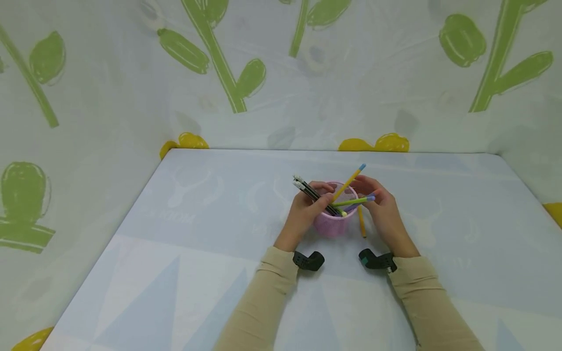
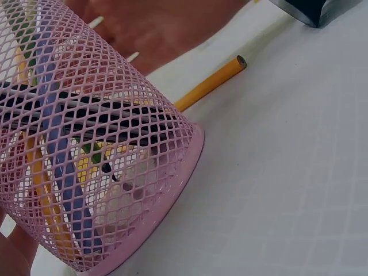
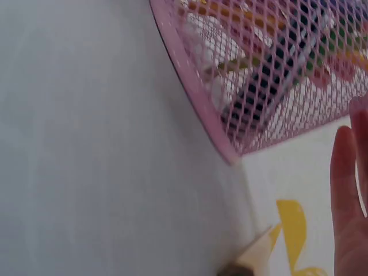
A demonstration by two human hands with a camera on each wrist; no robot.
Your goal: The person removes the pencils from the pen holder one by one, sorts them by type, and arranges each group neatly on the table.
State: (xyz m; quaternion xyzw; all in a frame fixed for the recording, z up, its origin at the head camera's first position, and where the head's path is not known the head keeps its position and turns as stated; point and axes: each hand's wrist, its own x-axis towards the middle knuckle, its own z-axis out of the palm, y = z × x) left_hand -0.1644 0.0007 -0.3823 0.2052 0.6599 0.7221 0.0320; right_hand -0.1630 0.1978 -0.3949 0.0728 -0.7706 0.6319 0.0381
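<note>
A pink mesh pencil cup [image 1: 331,225] stands on the table with several pencils leaning in it. Black pencils [image 1: 311,190] lean left, while a yellow pencil [image 1: 349,183] and a green pencil [image 1: 351,201] lean right. My left hand [image 1: 303,207] grips the cup from its left side, thumb at the rim by the black pencils. On the other side my right hand [image 1: 384,209] has its fairly straight fingers [image 3: 346,172] against or close to the rim. Below that hand, another yellow pencil [image 2: 213,83] points toward me; its far end is hidden.
A pale patterned cloth covers the table [image 1: 474,243]. Behind it rises a white curtain [image 1: 373,87] with green plant prints. Dark wrist cameras [image 1: 309,261] sit at both cuffs, low over the tabletop in front of the cup.
</note>
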